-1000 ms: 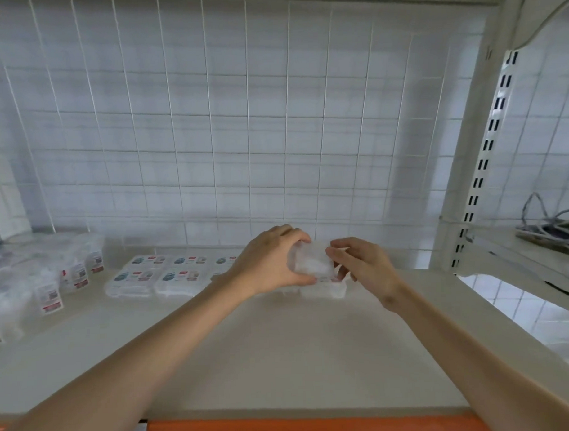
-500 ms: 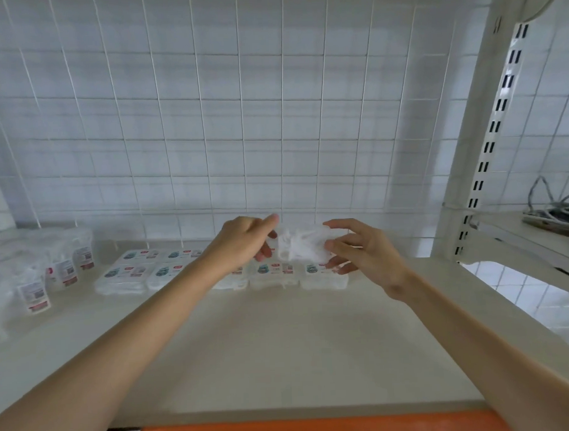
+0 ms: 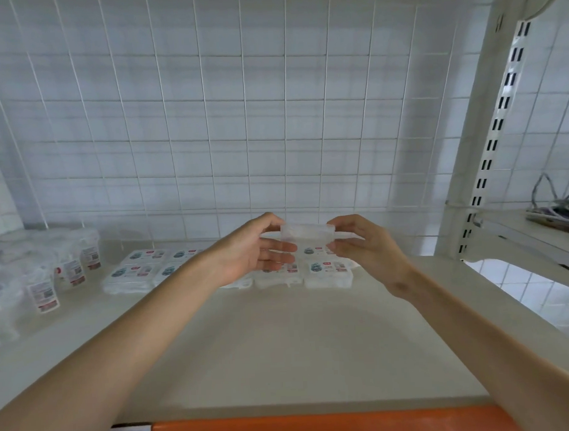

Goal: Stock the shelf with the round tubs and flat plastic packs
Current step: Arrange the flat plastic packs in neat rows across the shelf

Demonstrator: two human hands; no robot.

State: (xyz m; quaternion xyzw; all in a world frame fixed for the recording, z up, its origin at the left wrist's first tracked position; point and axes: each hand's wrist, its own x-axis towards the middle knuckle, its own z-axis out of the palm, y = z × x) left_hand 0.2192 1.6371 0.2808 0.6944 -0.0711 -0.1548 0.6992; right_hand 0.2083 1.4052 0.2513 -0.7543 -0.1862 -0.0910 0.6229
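Translucent plastic makes up the flat pack held at mid-frame, above the back of the shelf. The left hand pinches its left end between thumb and fingers, and the right hand pinches its right end. Beneath it, labelled packs lie in rows, and round tubs stand at the left edge.

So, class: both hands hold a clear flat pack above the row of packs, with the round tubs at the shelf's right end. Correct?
No. The head view shows the round tubs at the left end of the shelf; the rest stands.
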